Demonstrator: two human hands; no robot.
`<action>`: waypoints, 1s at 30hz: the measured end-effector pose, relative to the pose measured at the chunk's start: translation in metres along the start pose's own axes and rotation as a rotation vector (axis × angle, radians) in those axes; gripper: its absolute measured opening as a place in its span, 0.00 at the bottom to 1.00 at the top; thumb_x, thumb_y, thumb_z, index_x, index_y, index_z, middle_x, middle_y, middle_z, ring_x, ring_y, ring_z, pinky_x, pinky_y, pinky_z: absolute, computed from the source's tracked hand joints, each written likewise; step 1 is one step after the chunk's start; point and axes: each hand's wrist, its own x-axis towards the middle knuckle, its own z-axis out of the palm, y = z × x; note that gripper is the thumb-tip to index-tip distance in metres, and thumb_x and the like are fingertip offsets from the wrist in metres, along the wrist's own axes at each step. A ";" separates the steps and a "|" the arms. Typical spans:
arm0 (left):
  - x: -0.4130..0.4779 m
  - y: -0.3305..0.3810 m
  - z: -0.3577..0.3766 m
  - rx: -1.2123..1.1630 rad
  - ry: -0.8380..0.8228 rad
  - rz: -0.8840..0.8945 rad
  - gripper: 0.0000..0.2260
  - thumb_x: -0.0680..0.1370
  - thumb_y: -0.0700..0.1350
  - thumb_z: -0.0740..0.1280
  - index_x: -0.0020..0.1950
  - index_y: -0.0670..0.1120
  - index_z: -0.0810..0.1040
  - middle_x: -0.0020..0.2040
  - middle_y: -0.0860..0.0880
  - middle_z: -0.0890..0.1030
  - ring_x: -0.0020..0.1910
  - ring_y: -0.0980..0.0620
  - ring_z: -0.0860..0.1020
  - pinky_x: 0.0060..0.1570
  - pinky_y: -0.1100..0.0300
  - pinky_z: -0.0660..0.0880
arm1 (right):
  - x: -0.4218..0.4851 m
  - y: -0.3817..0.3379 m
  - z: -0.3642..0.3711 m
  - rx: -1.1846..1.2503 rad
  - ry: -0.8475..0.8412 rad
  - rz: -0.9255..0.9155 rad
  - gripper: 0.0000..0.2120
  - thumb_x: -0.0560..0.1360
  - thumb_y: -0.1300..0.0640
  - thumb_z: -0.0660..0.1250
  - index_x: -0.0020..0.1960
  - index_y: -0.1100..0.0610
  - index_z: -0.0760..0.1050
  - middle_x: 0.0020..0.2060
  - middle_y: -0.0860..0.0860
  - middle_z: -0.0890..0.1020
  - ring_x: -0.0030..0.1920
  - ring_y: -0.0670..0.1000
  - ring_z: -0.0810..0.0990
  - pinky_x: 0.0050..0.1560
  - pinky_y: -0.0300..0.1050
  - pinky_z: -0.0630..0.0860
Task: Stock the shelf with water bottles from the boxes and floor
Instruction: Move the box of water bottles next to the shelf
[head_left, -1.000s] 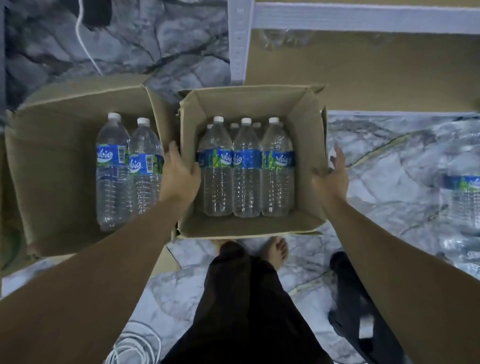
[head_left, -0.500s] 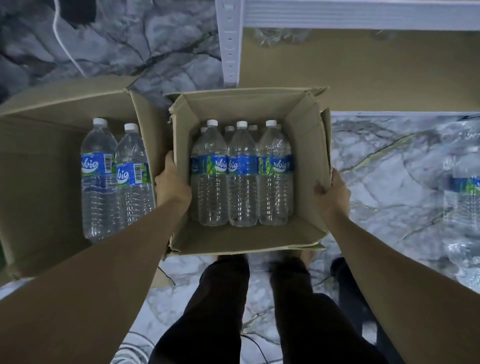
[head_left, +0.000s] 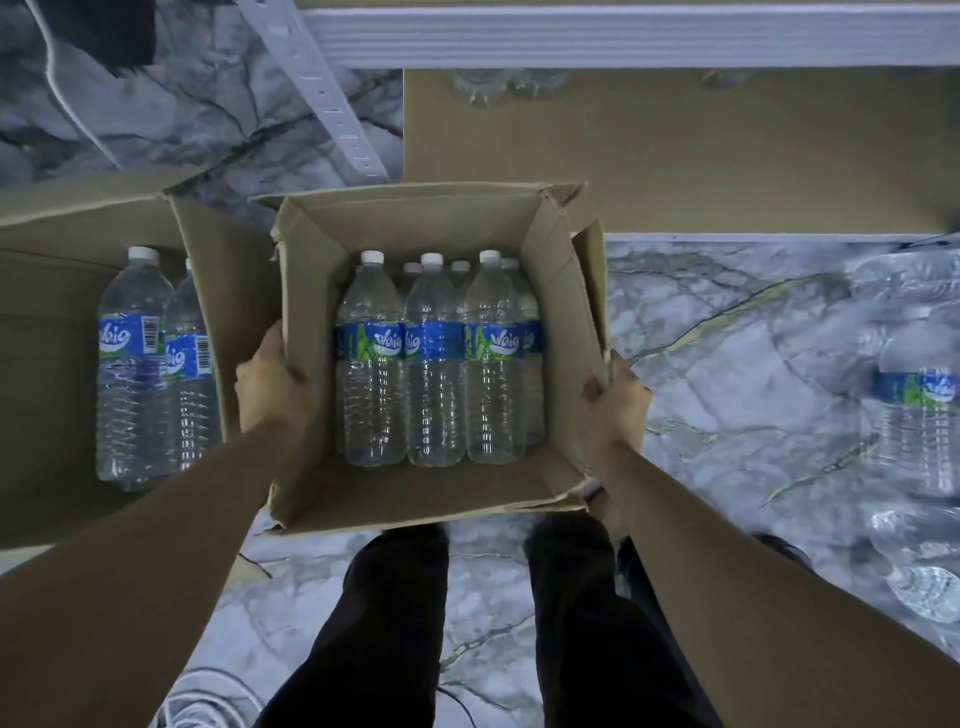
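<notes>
An open cardboard box (head_left: 405, 499) is held in front of me, above my legs. Several upright water bottles (head_left: 434, 364) with blue labels and white caps stand inside it. My left hand (head_left: 270, 384) grips the box's left wall. My right hand (head_left: 613, 405) grips its right wall and flap. To the left stands a second open box (head_left: 47, 291) holding two bottles (head_left: 135, 364). The shelf's brown board (head_left: 675, 150) lies just beyond the held box, under a white metal beam (head_left: 623, 41).
More bottles (head_left: 919, 405) stand and lie on the marble floor at the right. A white shelf post (head_left: 322, 88) rises at upper left. White cable coils (head_left: 202, 701) lie on the floor at lower left. A cable (head_left: 67, 104) hangs on the marble wall.
The box has come up off the floor and closer to me. Both hands have slid lower along its sides and tightened, and my feet have shifted under it.
</notes>
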 end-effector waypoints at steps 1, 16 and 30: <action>-0.003 0.004 0.003 0.000 -0.001 -0.009 0.27 0.76 0.33 0.59 0.75 0.47 0.66 0.60 0.33 0.77 0.62 0.33 0.70 0.64 0.47 0.68 | 0.005 0.003 -0.005 -0.002 -0.006 -0.003 0.17 0.81 0.63 0.56 0.68 0.58 0.70 0.55 0.60 0.75 0.57 0.58 0.70 0.50 0.47 0.68; -0.086 0.129 0.119 0.006 0.025 -0.022 0.23 0.73 0.32 0.59 0.67 0.44 0.73 0.51 0.31 0.78 0.54 0.31 0.75 0.53 0.42 0.74 | 0.084 0.107 -0.156 -0.049 0.008 0.007 0.17 0.80 0.62 0.54 0.67 0.55 0.71 0.53 0.61 0.76 0.57 0.58 0.68 0.50 0.51 0.71; -0.157 0.255 0.229 -0.067 -0.005 0.081 0.29 0.71 0.32 0.59 0.70 0.49 0.71 0.54 0.39 0.81 0.53 0.36 0.77 0.52 0.45 0.77 | 0.165 0.196 -0.281 -0.126 0.171 0.031 0.17 0.79 0.62 0.60 0.67 0.59 0.73 0.49 0.66 0.78 0.51 0.65 0.78 0.46 0.49 0.70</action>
